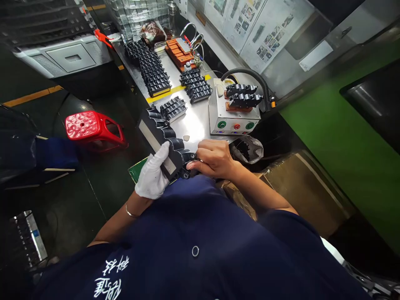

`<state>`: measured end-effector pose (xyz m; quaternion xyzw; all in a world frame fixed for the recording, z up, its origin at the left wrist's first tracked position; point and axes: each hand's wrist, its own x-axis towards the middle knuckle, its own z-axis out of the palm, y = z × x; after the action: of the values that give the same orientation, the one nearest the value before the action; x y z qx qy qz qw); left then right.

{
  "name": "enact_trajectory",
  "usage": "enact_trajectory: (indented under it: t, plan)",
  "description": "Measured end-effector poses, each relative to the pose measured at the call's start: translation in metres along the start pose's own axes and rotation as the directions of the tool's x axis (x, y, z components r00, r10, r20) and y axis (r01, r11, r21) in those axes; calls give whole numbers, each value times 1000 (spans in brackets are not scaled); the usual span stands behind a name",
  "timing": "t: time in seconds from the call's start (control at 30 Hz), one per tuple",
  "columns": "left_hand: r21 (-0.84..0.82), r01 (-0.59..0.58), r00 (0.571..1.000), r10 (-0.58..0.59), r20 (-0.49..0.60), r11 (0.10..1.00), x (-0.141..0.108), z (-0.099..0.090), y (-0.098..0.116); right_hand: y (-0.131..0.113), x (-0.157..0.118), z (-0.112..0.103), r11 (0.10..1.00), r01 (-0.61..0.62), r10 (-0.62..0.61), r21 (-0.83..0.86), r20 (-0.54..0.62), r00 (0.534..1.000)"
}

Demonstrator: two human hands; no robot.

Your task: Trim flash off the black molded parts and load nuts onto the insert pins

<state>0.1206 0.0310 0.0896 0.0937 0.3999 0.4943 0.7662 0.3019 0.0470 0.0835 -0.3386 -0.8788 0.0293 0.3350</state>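
Observation:
My left hand, in a white glove, is wrapped around a long black plastic moulding with a row of curved recesses and a pale strip along its side. The moulding is tilted in front of my chest. My bare right hand has its fingers curled and pinched at the near end of the moulding, by its small round lugs. Whether a smaller piece sits between those fingertips is hidden. Just beyond, a shorter black moulding lies on the metal table.
Stacked black mouldings and a smaller group stand farther back, near an orange fixture. At right is a control box with buttons, above an open bag. A red stool and a cardboard box flank me.

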Motion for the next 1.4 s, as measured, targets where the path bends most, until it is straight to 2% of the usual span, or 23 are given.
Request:
enact_trajectory:
  t: [0.23,0.43,0.6,0.73,0.93,1.03,1.2,1.4]
  plan:
    - [-143,62,998,-58,31,988,-5,7,1,4,2,-3,997,-46,39,-62,-112,993]
    - [-177,110,994,-112,-3,978,-7,12,1,4,0,-2,995,-41,32,-89,-102,994]
    - [-214,129,990,-136,-19,968,-9,20,4,4,0,-1,987,-130,112,-96,-169,979]
    - [-289,150,986,-165,-27,945,-11,28,9,3,1,-4,981,-165,156,-97,-94,983]
    - [-313,200,967,-238,-88,929,-14,26,14,13,4,-23,983,-179,180,43,-21,984]
    - [-310,227,957,-270,-103,923,-15,23,15,19,7,-32,990,-141,140,6,71,988]
    - [-301,263,953,-295,-64,917,-15,22,13,27,14,-38,996,-62,72,-56,190,979]
    - [-252,239,966,-256,-37,938,-14,18,9,37,22,-42,999,27,-40,47,308,951]
